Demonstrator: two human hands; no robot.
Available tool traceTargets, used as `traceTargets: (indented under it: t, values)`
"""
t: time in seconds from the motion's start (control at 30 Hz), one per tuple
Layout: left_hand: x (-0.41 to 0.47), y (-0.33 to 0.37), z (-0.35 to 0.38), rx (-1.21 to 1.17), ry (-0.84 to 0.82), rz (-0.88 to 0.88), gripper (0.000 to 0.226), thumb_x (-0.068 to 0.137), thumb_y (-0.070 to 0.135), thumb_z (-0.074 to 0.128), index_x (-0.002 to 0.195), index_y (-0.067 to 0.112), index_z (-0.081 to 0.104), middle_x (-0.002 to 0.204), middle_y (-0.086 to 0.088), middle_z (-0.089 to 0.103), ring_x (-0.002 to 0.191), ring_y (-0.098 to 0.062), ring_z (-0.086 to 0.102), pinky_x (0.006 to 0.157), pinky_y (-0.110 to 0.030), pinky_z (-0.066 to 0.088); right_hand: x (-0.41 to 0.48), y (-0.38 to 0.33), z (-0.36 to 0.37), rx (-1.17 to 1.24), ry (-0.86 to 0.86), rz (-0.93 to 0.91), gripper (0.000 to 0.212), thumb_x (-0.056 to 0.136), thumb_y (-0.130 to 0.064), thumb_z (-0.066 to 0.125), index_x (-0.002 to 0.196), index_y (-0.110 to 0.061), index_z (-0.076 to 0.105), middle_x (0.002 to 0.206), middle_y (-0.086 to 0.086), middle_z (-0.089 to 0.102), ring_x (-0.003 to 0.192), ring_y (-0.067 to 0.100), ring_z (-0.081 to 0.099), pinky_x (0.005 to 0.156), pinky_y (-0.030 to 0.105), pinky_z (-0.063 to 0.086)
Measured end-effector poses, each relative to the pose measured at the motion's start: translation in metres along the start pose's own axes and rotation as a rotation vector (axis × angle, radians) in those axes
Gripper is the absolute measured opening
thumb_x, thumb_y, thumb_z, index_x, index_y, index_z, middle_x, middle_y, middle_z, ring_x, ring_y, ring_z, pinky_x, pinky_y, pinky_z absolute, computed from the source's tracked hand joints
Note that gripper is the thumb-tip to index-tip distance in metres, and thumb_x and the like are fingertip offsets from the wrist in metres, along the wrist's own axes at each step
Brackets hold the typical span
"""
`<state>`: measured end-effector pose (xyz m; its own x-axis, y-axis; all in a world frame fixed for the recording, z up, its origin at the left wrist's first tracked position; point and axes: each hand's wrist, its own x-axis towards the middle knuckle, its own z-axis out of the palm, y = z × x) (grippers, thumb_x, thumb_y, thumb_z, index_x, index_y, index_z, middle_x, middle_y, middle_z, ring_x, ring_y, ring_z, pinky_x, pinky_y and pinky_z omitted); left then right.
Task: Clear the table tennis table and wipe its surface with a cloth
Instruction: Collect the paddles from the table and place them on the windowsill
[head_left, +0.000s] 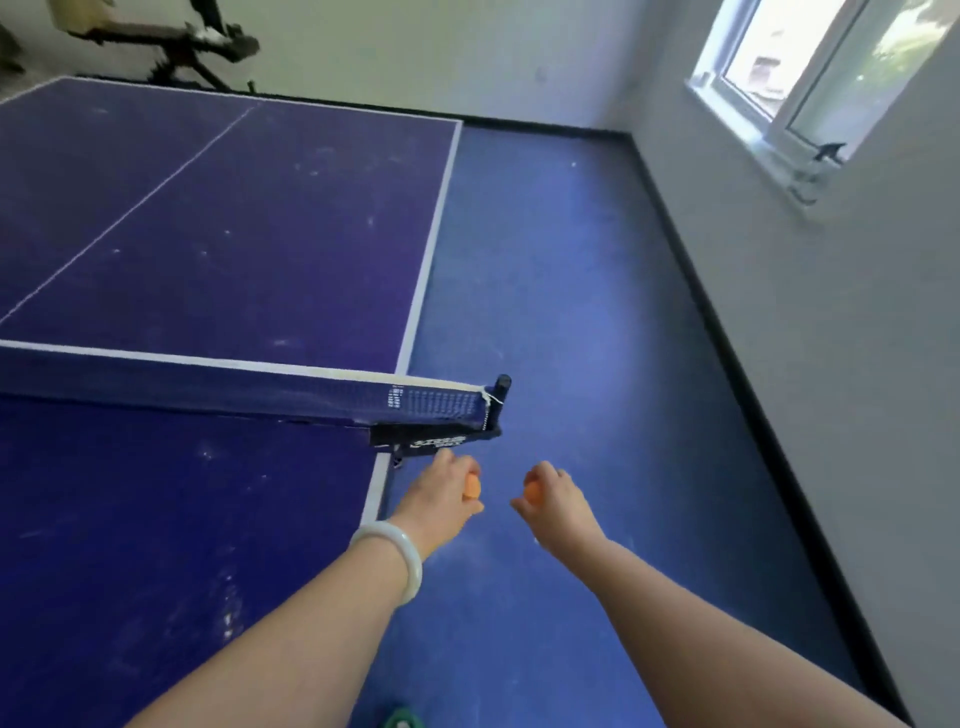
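The blue table tennis table (218, 249) fills the left of the view, its surface dusty with pale smudges. A dark net (260, 387) crosses it and ends at a clamp post (496, 410) on the right edge. Just right of the table edge, below the clamp, my left hand (441, 493) grips an orange ball (472, 487). A white bangle sits on that wrist. My right hand (553, 501) holds a second orange ball (534, 491) beside it, over the floor. No cloth is in view.
Blue floor (545, 291) runs between the table and the white wall on the right. A window (810, 67) with a spray bottle (818, 166) on its sill is at upper right. Dark gym equipment (171, 41) stands beyond the table's far end.
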<state>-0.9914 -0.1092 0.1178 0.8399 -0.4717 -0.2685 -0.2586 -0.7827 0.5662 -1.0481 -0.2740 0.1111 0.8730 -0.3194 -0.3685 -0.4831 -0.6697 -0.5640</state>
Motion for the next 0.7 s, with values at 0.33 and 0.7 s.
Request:
traceTargets:
  t: [0.33, 0.7]
  values:
    - [-0.066, 0.219, 0.164, 0.004, -0.199, 0.280, 0.024, 0.094, 0.016, 0.063, 0.116, 0.020, 0.054, 0.109, 0.005, 0.041, 0.089, -0.009, 0.050, 0.089, -0.032, 0.048, -0.166, 0.230, -0.123, 0.185, 0.243, 0.210, 0.026, 0.092, -0.031, 0.064, 0.111, -0.020, 0.050, 0.105, 0.001, 0.045, 0.083, 0.025, 0.058, 0.074, 0.044, 0.058]
    - [-0.159, 0.417, 0.329, 0.064, -0.455, 0.604, 0.025, 0.092, 0.020, 0.068, 0.112, 0.025, 0.054, 0.105, 0.010, 0.040, 0.087, -0.002, 0.052, 0.085, -0.028, 0.048, -0.365, 0.434, -0.190, 0.384, 0.460, 0.457, 0.023, 0.090, -0.026, 0.070, 0.102, -0.025, 0.051, 0.106, 0.000, 0.050, 0.064, 0.018, 0.059, 0.054, 0.027, 0.051]
